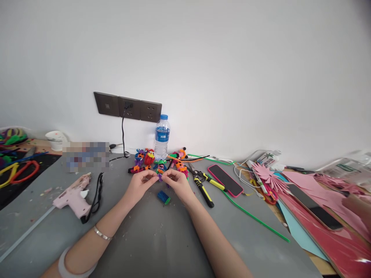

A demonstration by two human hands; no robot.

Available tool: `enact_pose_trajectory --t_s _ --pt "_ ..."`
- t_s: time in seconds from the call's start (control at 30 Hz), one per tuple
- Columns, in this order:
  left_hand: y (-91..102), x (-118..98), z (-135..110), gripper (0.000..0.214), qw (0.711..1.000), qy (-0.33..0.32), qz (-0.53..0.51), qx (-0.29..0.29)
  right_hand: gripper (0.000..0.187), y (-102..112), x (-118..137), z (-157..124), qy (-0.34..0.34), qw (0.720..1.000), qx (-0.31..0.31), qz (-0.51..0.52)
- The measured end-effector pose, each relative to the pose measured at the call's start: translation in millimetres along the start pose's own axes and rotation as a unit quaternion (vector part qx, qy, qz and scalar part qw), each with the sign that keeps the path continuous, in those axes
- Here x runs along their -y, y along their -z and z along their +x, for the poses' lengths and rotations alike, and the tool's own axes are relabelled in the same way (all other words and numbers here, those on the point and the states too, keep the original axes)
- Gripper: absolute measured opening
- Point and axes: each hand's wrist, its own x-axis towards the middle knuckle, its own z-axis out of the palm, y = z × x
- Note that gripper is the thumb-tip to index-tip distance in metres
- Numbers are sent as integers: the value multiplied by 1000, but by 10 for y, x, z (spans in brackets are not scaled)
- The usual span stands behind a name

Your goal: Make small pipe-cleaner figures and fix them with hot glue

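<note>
My left hand (142,184) and my right hand (179,184) meet at the middle of the grey table. Both are closed in a pinch on a small purple fuzzy piece (159,177), which looks like pipe cleaner; the fingers partly hide it. Just beyond the fingertips is a green-and-orange fuzzy figure (160,166). More colourful figures lie around it, among them a red one (149,157) and a pink-and-orange one (181,167). On the near side of my hands lies a short blue fuzzy roll (164,197) with a green end.
A water bottle (162,139) stands against the wall. Yellow-and-black pliers (204,189), a pink-cased phone (225,180) and a green pipe cleaner (257,219) lie to the right. At left rests a pink glue gun (72,199). Another person's hand (359,208) is at far right over pink paper.
</note>
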Motion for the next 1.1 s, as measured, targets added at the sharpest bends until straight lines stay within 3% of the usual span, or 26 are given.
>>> enact_pose_trajectory --t_s 1.1 --pt "-9 -43 -4 25 1000 5 12 -11 25 5 -29 14 18 998 -3 -67"
